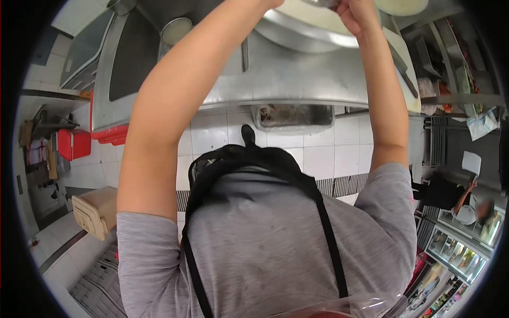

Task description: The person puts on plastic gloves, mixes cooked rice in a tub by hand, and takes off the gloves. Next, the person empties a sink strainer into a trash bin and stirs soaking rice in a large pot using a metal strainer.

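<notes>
Both arms reach forward over a large round metal bowl (339, 40) with pale contents, at the top of the view. My right hand (358, 15) is at the bowl's far right, fingers bent round the edge of a shiny, partly cut-off item (321, 2) that I cannot make out. Of my left hand (273, 3) only a sliver near the wrist shows at the top edge; its fingers are out of view. The bowl stands on a steel counter (297, 79).
A knife (405, 77) lies on a board right of the bowl. A metal container (176, 32) stands left. Below the counter is a plastic-lined tray (294, 116). A red box (74, 144) and beige bin (95, 212) are left. Another person (442, 192) is far right.
</notes>
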Demonstrator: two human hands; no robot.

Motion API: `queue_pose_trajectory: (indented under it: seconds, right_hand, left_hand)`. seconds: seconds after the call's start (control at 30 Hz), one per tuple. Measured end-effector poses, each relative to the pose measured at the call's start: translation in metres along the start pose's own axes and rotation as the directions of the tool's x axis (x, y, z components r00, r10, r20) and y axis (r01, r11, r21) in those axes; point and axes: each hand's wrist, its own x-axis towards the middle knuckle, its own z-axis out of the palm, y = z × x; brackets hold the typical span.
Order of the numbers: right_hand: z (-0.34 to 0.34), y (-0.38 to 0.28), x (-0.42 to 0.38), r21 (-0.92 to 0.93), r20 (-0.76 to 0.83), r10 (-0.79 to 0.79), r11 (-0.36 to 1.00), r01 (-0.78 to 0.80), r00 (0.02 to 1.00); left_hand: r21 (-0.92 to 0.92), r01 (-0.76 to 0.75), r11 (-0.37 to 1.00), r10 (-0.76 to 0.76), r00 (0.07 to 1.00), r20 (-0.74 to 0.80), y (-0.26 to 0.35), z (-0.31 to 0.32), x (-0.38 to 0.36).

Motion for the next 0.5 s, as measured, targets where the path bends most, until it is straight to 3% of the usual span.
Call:
queue_pose_trajectory:
  seconds: [0.03,0.07,0.1,0.13,0.17,0.2,0.23,0.27,0.33,0.37,0.47,0.5]
  right_hand:
    - [-0.015,0.010,0.017,-0.004,0.007,-0.008,1.000,0.008,1.000]
    - [-0.028,0.017,0.036,0.099,-0.048,-0.052,0.993,0.056,0.998]
    - [-0.035,0.015,0.054,0.200,-0.105,-0.092,0.973,0.112,0.990]
    - [-0.011,0.002,0.046,-0.026,-0.159,-0.139,0.990,0.137,0.977]
    - [-0.026,0.004,0.059,-0.030,-0.154,-0.151,0.989,0.148,0.976]
    - [-0.051,0.015,0.067,-0.297,-0.176,-0.037,0.955,-0.017,0.984]
    - [-0.070,0.029,0.073,-0.528,-0.236,0.065,0.829,-0.184,0.970]
    - [-0.079,0.041,0.075,-0.523,-0.242,0.057,0.833,-0.180,0.968]
    - [-0.088,0.058,0.066,-0.504,-0.375,0.186,0.781,-0.368,0.908]
    - [-0.086,0.057,0.064,-0.501,-0.380,0.185,0.782,-0.370,0.906]
    - [-0.055,0.041,0.037,-0.555,-0.337,0.222,0.738,-0.384,0.915]
    - [-0.049,0.044,0.029,-0.555,-0.342,0.220,0.737,-0.385,0.914]
  left_hand:
    - [0.374,-0.066,0.925,0.090,0.995,-0.048,0.005,0.002,0.011]
    - [0.609,-0.269,0.746,0.344,0.939,-0.006,-0.028,-0.022,0.062]
    - [0.609,-0.288,0.739,0.364,0.931,-0.002,-0.034,-0.037,0.077]
    - [0.829,-0.366,0.423,0.354,0.909,0.221,-0.030,-0.054,0.080]
    - [0.899,-0.436,0.043,0.253,0.875,0.412,-0.027,-0.063,0.081]
    - [0.917,-0.399,0.010,0.026,0.917,0.399,-0.026,-0.062,0.063]
    - [0.918,-0.395,-0.030,-0.212,0.900,0.380,-0.027,-0.052,0.043]
    - [0.915,-0.398,-0.073,-0.439,0.836,0.329,-0.028,-0.044,0.026]
    - [0.774,-0.607,-0.182,-0.089,0.794,0.601,-0.052,-0.054,0.007]
    - [0.771,-0.611,-0.181,-0.091,0.790,0.606,-0.056,-0.059,0.005]
    - [0.722,-0.690,-0.044,0.188,0.704,0.685,-0.064,-0.068,-0.008]
    - [0.718,-0.694,-0.042,0.189,0.701,0.688,-0.062,-0.071,-0.015]
